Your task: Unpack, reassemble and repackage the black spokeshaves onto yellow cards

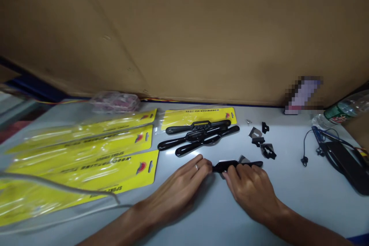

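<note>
My left hand (190,178), with a ring on one finger, is closed on the left handle of a black spokeshave (223,166). Fingers of my right hand (253,190) are curled over the same tool's middle and right side. A grey metal blade (244,159) sticks out behind it, partly hidden by the fingers. Just beyond lie several more black spokeshaves (198,135), heaped together. To the right of these are loose metal blades (255,133), black cap pieces (268,151) and small screws (248,122).
Yellow carded clear packs (148,178) spread over the left side, crossed by a pale cable (72,186). Another yellow card (198,117) lies behind the tools. A clear plastic box (115,102) stands at the back. At right are a black pouch-like object (346,165), earphones (304,160) and a bottle (341,111).
</note>
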`<state>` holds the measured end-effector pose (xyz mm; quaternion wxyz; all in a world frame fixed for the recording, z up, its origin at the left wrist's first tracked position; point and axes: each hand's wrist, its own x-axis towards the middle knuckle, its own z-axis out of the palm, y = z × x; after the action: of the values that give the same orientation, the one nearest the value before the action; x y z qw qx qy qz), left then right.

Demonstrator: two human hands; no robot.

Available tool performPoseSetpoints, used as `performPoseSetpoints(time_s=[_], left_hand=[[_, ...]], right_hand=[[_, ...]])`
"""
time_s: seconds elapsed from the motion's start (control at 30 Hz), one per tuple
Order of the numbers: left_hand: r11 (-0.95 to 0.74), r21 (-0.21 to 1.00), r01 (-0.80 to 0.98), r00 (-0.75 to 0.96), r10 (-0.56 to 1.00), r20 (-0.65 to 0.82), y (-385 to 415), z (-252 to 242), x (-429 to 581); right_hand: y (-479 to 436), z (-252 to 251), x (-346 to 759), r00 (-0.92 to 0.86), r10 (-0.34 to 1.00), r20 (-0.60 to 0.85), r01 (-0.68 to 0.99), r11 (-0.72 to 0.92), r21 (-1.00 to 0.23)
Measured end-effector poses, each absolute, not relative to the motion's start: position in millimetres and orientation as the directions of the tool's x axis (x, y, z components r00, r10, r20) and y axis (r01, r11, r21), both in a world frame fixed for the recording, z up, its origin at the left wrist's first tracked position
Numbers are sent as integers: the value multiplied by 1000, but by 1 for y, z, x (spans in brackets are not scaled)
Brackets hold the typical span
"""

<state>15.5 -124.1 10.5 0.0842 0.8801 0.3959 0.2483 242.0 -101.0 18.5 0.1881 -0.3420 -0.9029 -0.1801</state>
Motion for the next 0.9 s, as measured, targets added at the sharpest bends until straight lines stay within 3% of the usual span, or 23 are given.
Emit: performPoseSetpoints(time_s=[0.17, 0.37, 0.57, 0.77, 0.9], left_hand=[[-658, 390, 644, 542, 752, 374, -126, 11, 15], [-480, 582, 656, 395, 876, 277, -127, 11, 21], [-462, 551, 695, 396, 885, 244, -127, 13, 27], [-475, 558, 680, 406, 878, 253, -128, 14, 31], [-452, 560, 694, 398, 890, 224, -130, 12, 32]], right_hand=[[-104, 19, 240, -742, 544, 392, 651, 724, 228], [-109, 20, 239, -749, 541, 382, 644, 730, 228], [-107, 20, 238, -753, 535, 384, 637, 740, 217], [-106, 19, 230, -652, 598, 466, 712, 695, 104], [-106, 18, 230, -604, 660, 447, 750, 661, 39]])
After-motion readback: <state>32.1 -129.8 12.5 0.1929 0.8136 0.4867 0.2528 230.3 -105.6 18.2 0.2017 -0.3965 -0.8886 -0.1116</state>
